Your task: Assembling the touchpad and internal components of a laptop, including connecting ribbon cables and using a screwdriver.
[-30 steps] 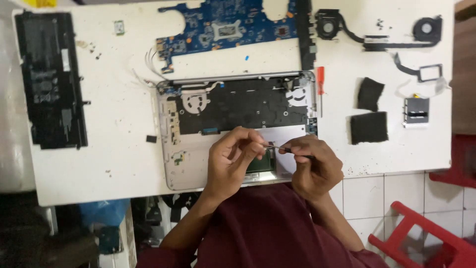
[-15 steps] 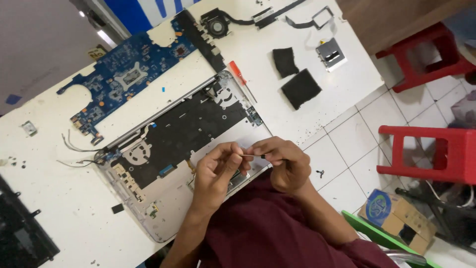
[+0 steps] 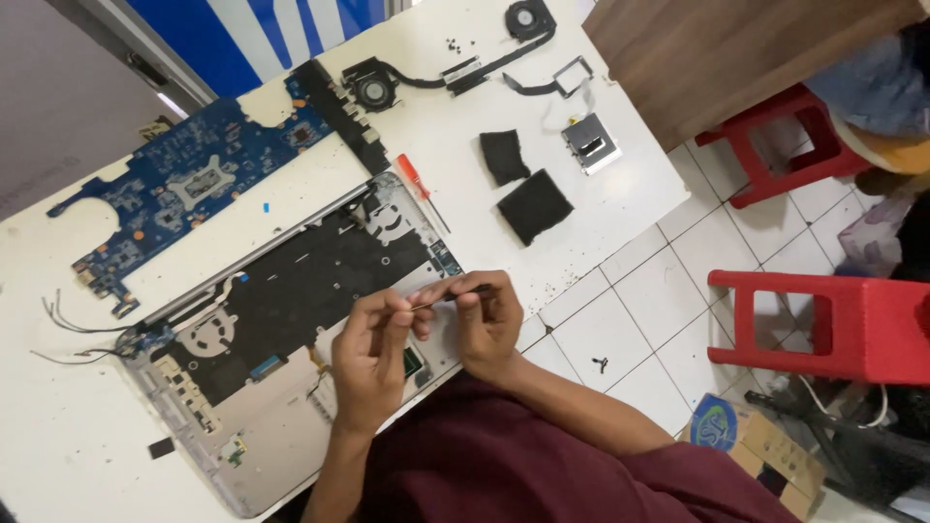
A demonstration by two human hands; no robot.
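My left hand and my right hand meet over the near edge of an opened silver laptop base on the white table. Between the fingertips of both hands I pinch a thin dark strip, perhaps a small flat cable or tool; I cannot tell which. The hands cover the laptop's palm-rest corner. A red-handled screwdriver lies just beyond the laptop's far right corner, untouched.
A blue circuit board lies at the far left. Two fans with a heat pipe, two black pads and a small metal bracket sit at the far right. Red plastic stools stand on the tiled floor right of the table.
The view has swung further to the right and tilted, bringing the stools and floor in. Both hands stay together on the thin strip over the laptop's near edge.
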